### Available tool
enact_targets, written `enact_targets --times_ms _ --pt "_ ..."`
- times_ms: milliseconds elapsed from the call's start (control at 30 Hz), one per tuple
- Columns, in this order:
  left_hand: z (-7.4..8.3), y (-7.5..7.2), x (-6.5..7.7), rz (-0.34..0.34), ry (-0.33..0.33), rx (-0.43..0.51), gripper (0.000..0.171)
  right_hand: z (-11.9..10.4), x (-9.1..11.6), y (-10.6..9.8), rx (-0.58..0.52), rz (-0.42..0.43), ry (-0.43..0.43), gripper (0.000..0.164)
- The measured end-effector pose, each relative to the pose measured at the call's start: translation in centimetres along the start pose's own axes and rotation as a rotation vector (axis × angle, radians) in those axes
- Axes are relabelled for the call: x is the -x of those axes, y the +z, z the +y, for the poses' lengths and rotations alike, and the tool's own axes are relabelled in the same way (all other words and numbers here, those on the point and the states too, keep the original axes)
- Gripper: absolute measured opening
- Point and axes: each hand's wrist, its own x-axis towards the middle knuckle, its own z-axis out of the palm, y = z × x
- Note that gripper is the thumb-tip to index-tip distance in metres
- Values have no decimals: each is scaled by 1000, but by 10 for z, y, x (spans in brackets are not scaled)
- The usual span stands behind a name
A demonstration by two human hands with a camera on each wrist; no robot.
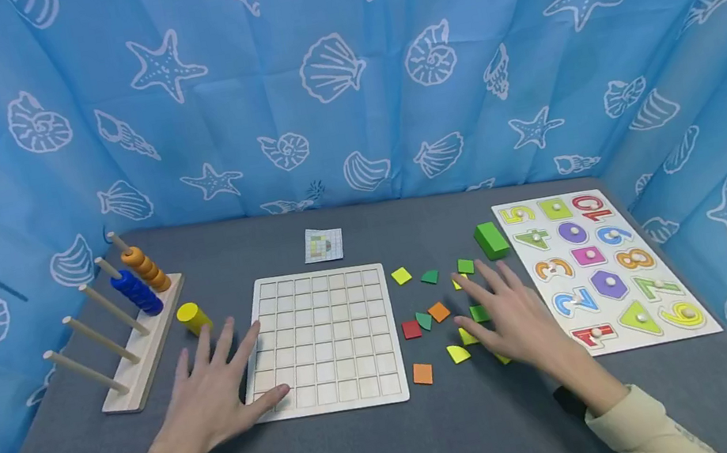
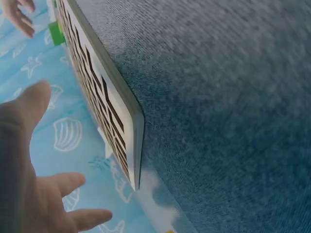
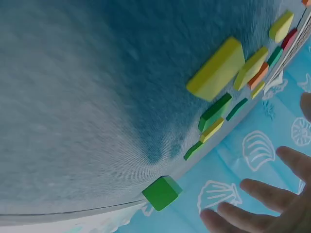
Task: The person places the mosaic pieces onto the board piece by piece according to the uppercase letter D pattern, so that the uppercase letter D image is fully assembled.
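My left hand point(image 1: 211, 396), fingers spread and holding nothing, hovers over the left edge of a pale grid board point(image 1: 325, 341) with many square cells. In the left wrist view its thumb and fingers stand apart from the board's edge point(image 2: 133, 145). My right hand point(image 1: 515, 313), likewise spread, is above a scatter of small flat pieces on the right. Among these are a red square point(image 1: 411, 329), an orange square point(image 1: 423, 374), a yellow quarter-round piece point(image 1: 459, 354) and a green piece point(image 1: 430, 277). Some pieces lie partly hidden beneath the right hand.
A wooden peg stand point(image 1: 146, 351) with blue and orange rings stands left, near a yellow cylinder point(image 1: 193, 317). Behind the board lies a small patterned card point(image 1: 323, 244). A green block point(image 1: 492, 240) and a number-and-shape puzzle board point(image 1: 605, 270) are at right. A blue curtain point(image 1: 346, 125) hangs behind.
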Motion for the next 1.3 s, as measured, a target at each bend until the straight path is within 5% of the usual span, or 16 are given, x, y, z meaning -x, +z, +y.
enact_targets --times_ms 467,867,1300 --pt "0 1 1 -205 14 100 133 24 -45 0 -140 -115 33 51" --pt "-5 7 -9 -177 62 62 132 35 -67 7 -151 -265 76 55" --pt "-4 10 -16 -228 57 162 142 37 -77 6 -134 -285 120 47"
